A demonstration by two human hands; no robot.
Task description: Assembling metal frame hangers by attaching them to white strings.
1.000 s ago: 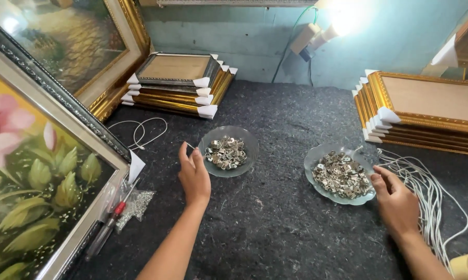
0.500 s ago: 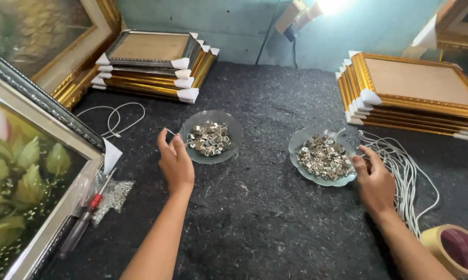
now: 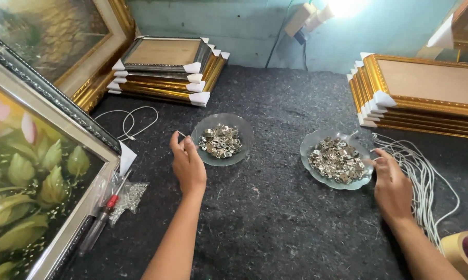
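Both hands sit almost where they were half a second ago, each beside its dish; the view has only shifted a little, and the two dishes have not budged on the dark grey felt-covered surface [image 3: 275, 223].

The left hand [image 3: 188, 165] rests on the felt just left of the round clear glass dish of small silvery metal hangers [image 3: 222, 139]. Its fingers [image 3: 178, 142] are drawn together, pinching a tiny pale metal piece at the tips, right by the dish's rim.

Over on the other side, the right hand [image 3: 393, 186] lies beside the scalloped clear glass dish heaped with silvery metal hangers [image 3: 337, 159]. The fingers point at the dish's right edge, touching or nearly touching the rim; they are loosely curled, and whether they grip anything I cannot tell from here.

A bundle of white cords [image 3: 425, 176] runs along the surface just right of that hand. A roll of beige tape [image 3: 464, 254] peeks in at the bottom right corner.

At the back left stands a stack of gold and silver picture frames with white corner guards [image 3: 164, 70]; a second stack of gold picture frames [image 3: 425, 96] sits at the back right. On the left, a large framed flower painting [image 3: 32, 176] leans in, and next to it lie a red-handled screwdriver [image 3: 103, 215], a small clear bag of screws [image 3: 129, 196] and a loop of white cord [image 3: 130, 122].
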